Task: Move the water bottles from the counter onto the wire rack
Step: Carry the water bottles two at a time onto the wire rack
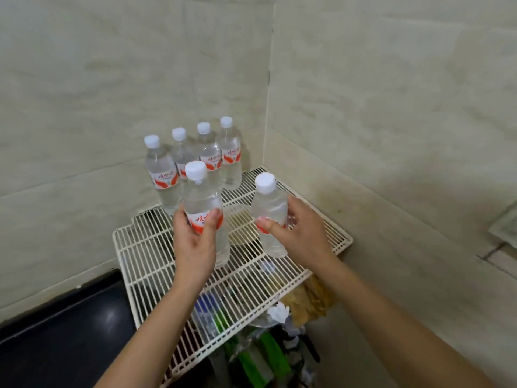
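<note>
Both forearms reach up from the lower frame; left hand and right hand each wrap a bottle above the wire rack, likely to join the four bottles at centre frame.

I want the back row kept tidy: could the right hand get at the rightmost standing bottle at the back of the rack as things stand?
Probably not yet: the right hand is shut on a bottle. The path to the rightmost back bottle looks clear.
</note>
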`<action>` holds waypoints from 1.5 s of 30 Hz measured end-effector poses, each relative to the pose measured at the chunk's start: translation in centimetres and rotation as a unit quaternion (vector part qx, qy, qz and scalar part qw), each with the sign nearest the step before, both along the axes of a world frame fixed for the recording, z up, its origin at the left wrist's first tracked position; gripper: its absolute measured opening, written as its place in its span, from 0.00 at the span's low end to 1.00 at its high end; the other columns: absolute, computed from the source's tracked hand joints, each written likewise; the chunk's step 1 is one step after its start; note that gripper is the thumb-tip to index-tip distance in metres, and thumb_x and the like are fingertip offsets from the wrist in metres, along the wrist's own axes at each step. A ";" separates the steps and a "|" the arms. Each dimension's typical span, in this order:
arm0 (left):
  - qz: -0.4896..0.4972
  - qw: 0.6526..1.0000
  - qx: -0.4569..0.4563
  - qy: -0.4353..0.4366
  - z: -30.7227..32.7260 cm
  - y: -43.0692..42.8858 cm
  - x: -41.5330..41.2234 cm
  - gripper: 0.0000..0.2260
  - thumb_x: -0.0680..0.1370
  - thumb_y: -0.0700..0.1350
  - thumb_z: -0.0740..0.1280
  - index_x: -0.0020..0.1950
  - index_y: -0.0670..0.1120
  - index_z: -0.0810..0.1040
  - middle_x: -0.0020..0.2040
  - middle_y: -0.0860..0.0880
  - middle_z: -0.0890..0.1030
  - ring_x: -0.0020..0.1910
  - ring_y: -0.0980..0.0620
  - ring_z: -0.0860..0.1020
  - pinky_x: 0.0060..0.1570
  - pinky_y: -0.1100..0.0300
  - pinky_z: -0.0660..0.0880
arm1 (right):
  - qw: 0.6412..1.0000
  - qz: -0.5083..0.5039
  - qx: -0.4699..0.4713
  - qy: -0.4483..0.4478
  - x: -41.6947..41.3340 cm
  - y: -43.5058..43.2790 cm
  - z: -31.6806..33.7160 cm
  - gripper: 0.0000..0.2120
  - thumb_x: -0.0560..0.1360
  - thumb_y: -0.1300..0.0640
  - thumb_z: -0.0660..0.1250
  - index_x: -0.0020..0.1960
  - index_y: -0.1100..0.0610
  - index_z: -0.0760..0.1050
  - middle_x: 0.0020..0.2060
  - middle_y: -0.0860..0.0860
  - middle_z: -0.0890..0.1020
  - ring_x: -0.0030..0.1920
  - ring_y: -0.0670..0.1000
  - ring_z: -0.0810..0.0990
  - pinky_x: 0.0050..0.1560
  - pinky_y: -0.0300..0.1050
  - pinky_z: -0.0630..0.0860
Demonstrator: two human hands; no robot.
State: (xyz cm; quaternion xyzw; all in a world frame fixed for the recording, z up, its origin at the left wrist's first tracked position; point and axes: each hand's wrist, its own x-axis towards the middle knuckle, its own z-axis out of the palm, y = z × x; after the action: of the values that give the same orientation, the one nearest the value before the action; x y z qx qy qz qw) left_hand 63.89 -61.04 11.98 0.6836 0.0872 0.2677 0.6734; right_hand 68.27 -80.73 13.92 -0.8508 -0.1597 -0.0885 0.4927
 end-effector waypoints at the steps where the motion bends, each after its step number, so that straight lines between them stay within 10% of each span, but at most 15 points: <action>1: 0.008 1.000 0.001 0.003 -0.2 0.5 0.7 0.22 0.78 0.52 0.69 0.69 0.45 0.71 0.61 0.47 0.81 0.57 0.55 0.81 0.57 0.56 0.79 | 1.000 0.013 -0.010 0.001 1.2 0.5 -0.2 0.20 0.72 0.38 0.73 0.60 0.43 0.75 0.52 0.41 0.82 0.52 0.42 0.81 0.53 0.53 0.80; 6: 0.065 0.998 0.013 0.016 -0.7 1.7 3.8 0.23 0.77 0.53 0.68 0.69 0.44 0.70 0.61 0.46 0.79 0.54 0.61 0.81 0.49 0.70 0.77 | 0.993 0.095 0.055 0.052 7.4 4.0 -1.9 0.24 0.70 0.35 0.72 0.62 0.44 0.76 0.54 0.43 0.82 0.55 0.46 0.82 0.56 0.57 0.81; 15: 0.117 0.989 0.086 0.034 -1.7 5.0 8.4 0.14 0.78 0.55 0.67 0.63 0.57 0.70 0.60 0.49 0.79 0.58 0.58 0.80 0.58 0.55 0.78 | 0.957 0.251 0.093 0.115 14.7 10.3 -3.6 0.32 0.75 0.44 0.73 0.75 0.48 0.66 0.65 0.45 0.78 0.64 0.41 0.78 0.66 0.47 0.76; 19: 0.135 0.981 0.123 0.062 -3.1 5.6 8.6 0.25 0.80 0.56 0.65 0.72 0.45 0.66 0.63 0.49 0.76 0.63 0.57 0.77 0.62 0.49 0.77 | 0.940 0.293 0.099 0.144 16.2 10.5 -3.8 0.33 0.75 0.47 0.73 0.76 0.43 0.63 0.64 0.35 0.76 0.63 0.33 0.76 0.64 0.36 0.74; 24: 0.106 0.952 0.194 0.210 -6.9 6.5 6.8 0.44 0.71 0.65 0.74 0.80 0.58 0.53 0.77 0.52 0.65 0.75 0.51 0.67 0.70 0.42 0.71 | 0.945 0.270 -0.057 0.176 15.7 9.2 -7.7 0.50 0.64 0.39 0.79 0.78 0.36 0.54 0.75 0.43 0.65 0.68 0.45 0.73 0.67 0.55 0.76; 29: 0.165 0.937 0.186 0.245 -9.2 6.5 6.7 0.25 0.74 0.52 0.75 0.69 0.51 0.72 0.63 0.54 0.78 0.60 0.55 0.77 0.61 0.45 0.78 | 0.964 0.204 -0.051 0.165 15.5 9.5 -10.2 0.37 0.69 0.46 0.79 0.74 0.43 0.66 0.63 0.42 0.80 0.59 0.43 0.79 0.63 0.51 0.78; 38: 0.219 0.911 0.236 0.258 -9.4 6.9 8.5 0.21 0.79 0.53 0.68 0.72 0.56 0.71 0.55 0.56 0.82 0.46 0.61 0.79 0.43 0.59 0.78 | 0.957 0.224 -0.171 0.071 16.3 12.1 -9.2 0.32 0.78 0.43 0.68 0.78 0.43 0.61 0.61 0.47 0.81 0.53 0.46 0.80 0.53 0.44 0.78; 45: 0.230 0.908 0.229 0.264 -9.4 6.5 8.9 0.23 0.81 0.51 0.68 0.74 0.56 0.67 0.49 0.59 0.82 0.40 0.62 0.79 0.36 0.63 0.77 | 0.951 0.226 -0.204 0.056 17.0 13.6 -9.6 0.34 0.79 0.41 0.65 0.80 0.41 0.54 0.71 0.49 0.76 0.65 0.54 0.79 0.61 0.58 0.79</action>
State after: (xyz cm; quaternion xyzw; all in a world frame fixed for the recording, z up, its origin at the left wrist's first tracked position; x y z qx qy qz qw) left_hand 72.76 -54.56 2.55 0.8256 0.3528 0.2380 0.3705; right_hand 85.31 -67.16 4.33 -0.8785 -0.3344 0.1069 0.3239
